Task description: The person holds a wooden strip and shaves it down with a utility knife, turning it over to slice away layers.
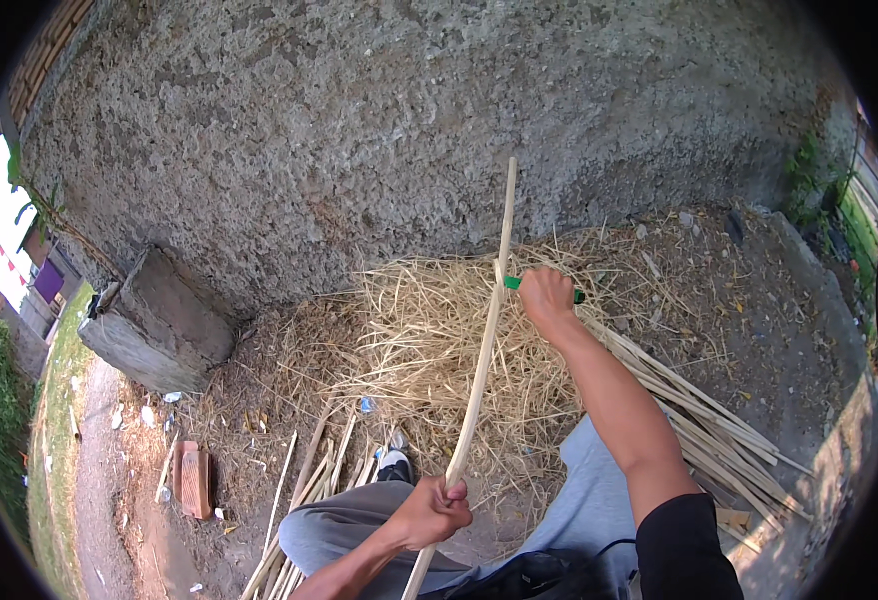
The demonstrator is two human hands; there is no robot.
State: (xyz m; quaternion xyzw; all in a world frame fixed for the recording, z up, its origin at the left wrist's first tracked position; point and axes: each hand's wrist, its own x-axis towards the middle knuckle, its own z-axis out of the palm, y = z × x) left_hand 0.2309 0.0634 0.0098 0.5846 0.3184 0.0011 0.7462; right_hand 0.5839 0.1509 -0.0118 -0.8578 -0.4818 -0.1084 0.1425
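Observation:
A long, pale, slightly curved wooden strip slants from my lap up toward the wall. Its lower part is in the closed fingers of my left hand. Higher up, my right hand is closed around a green-handled tool that meets the strip from its right side. The tool's blade, if it has one, cannot be made out; a small curl of wood stands off the strip there. Beneath both lies a large heap of pale wood shavings.
Long split strips lie in a bundle at right, and more strips lie by my left leg. A rough grey wall rises ahead. A concrete block and a reddish brick are on the left.

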